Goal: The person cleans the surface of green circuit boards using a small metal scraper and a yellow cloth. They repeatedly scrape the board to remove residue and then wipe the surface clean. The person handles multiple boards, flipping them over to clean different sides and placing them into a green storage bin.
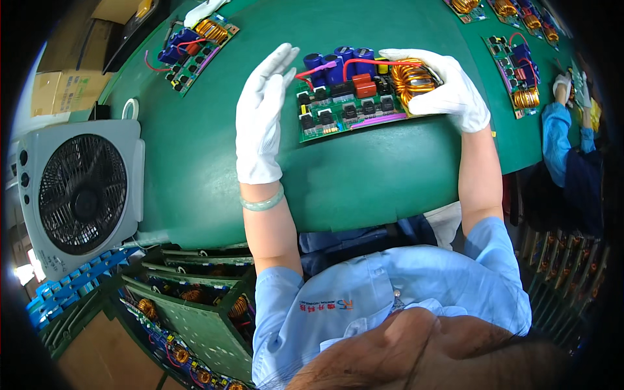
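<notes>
On the green table in front of me lies a circuit board (331, 104) with blue capacitors (335, 68), a red block-shaped part (364, 86) and red and purple wires. My right hand (455, 91), in a white glove, wraps round the board's right end at the copper-wound coil (411, 81), thumb below and fingers above. White-gloved too, my left hand (260, 117) stands beside the board's left edge with its fingers stretched out, holding nothing. Whether its fingertips touch the red wire there I cannot tell.
Another board (195, 55) lies at the far left, near a white glove (205, 11). More boards (517, 75) are at the right, where a co-worker's gloved hands (572, 88) work. A grey fan (84, 188) stands left. Green racks (188, 312) hold boards below the table edge.
</notes>
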